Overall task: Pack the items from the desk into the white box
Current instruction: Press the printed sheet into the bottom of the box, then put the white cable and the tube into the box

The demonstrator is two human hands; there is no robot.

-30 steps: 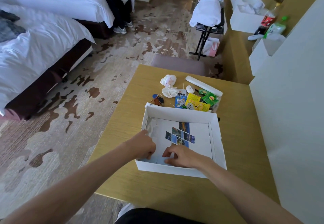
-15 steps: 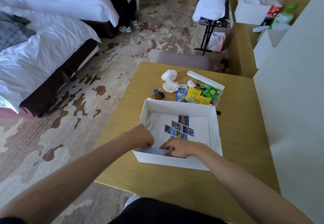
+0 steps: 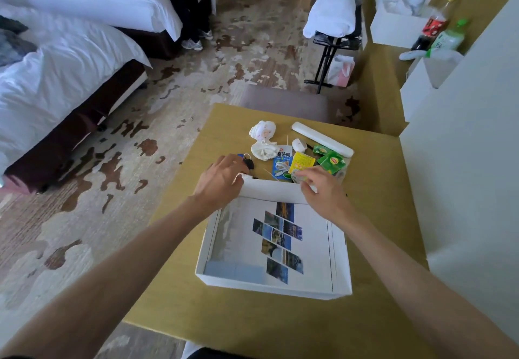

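Hands apart, both at the far wall of the white box (image 3: 269, 192). Left hand (image 3: 222, 179) at the wall's left corner, fingers curled over the top edge, gripping it. Right hand (image 3: 320, 190) at the wall's right end, fingertips bent down together where the rim meets the heap of items; cannot tell whether pinching the rim or a packet behind it. Forearms reaching in from the near edge, 1 on each side of the box.

Box open, flat on the wooden desk (image 3: 252, 327), near its middle. On the box floor, a printed sheet (image 3: 311, 246) with a slanted column of small photos.

Just beyond the far wall, loose on the desk:
- keys (image 3: 247, 162) with a blue tag, partly hidden by the left hand
- a blue packet (image 3: 280, 165) with a white cable
- a yellow packet (image 3: 300, 162)
- 2 green tea packets (image 3: 332, 162)
- a long white case (image 3: 321, 139) lying aslant at the back
- 2 white crumpled bundles (image 3: 264, 131) at the heap's far left

Past the desk, a padded seat (image 3: 283, 103). To the left, patterned carpet and 2 beds (image 3: 70, 77) with white bedding; by the far bed, a person's legs (image 3: 185, 16) in dark trousers. To the right, a folding rack (image 3: 327, 55) under a white towel, and 2 bottles (image 3: 434, 27) on a side counter.
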